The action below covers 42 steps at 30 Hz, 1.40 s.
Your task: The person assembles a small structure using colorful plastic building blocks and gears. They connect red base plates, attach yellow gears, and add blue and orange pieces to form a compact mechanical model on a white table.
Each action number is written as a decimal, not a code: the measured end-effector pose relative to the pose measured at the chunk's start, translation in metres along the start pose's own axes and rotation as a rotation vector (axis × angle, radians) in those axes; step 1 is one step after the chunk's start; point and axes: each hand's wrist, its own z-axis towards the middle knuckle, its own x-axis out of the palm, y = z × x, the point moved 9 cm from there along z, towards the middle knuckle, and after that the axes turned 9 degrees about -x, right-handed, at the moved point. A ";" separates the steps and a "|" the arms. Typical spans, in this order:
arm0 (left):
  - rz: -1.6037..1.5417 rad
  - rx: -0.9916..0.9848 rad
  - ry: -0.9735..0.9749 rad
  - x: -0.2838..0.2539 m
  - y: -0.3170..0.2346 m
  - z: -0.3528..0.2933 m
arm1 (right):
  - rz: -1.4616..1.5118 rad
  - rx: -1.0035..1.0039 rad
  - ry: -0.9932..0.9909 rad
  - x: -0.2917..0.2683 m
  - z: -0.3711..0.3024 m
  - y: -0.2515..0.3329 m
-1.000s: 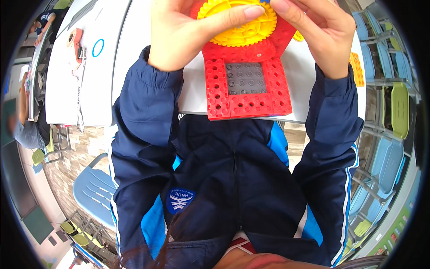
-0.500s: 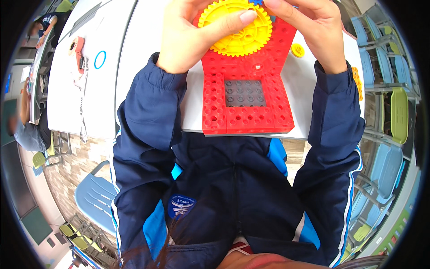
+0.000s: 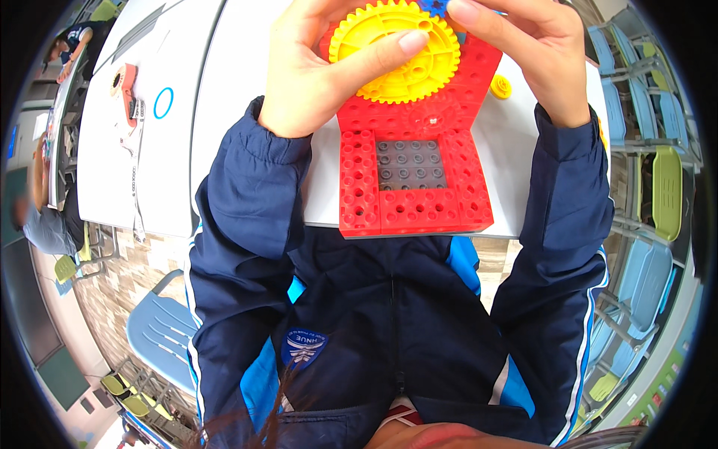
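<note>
A red building-block model (image 3: 419,212) stands at the table's near edge, its low base framing a grey studded plate (image 3: 411,165) and its upright wall rising behind. On that wall sits a large yellow gear wheel (image 3: 389,67). My left hand (image 3: 307,75) grips the gear's left side, thumb across its front and fingers out of sight behind. At the gear's upper right is a small blue gear (image 3: 434,7), cut by the upper picture edge. My right hand (image 3: 535,52) has thumb and finger closed at the blue gear. A small yellow round piece (image 3: 501,87) lies right of the model.
A blue ring (image 3: 164,103) and an orange-red piece with a lanyard (image 3: 129,90) lie on the white table (image 3: 172,187) to the left. A blue chair (image 3: 161,329) stands at lower left. More chairs (image 3: 647,277) line the right. Two people sit at far left.
The model's upright wall and large gear appear slightly lower, and more of the blue gear shows. Both hands keep their places on the gears.
</note>
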 end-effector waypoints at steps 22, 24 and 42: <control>-0.025 -0.023 -0.076 -0.005 0.004 0.007 | -0.016 -0.078 -0.186 -0.005 -0.017 0.000; -0.006 -0.037 -0.081 -0.003 0.002 0.007 | -0.009 -0.084 -0.170 -0.006 -0.018 -0.001; -0.079 0.015 -0.044 -0.003 0.006 0.003 | -0.147 -0.151 -0.175 -0.006 -0.020 0.012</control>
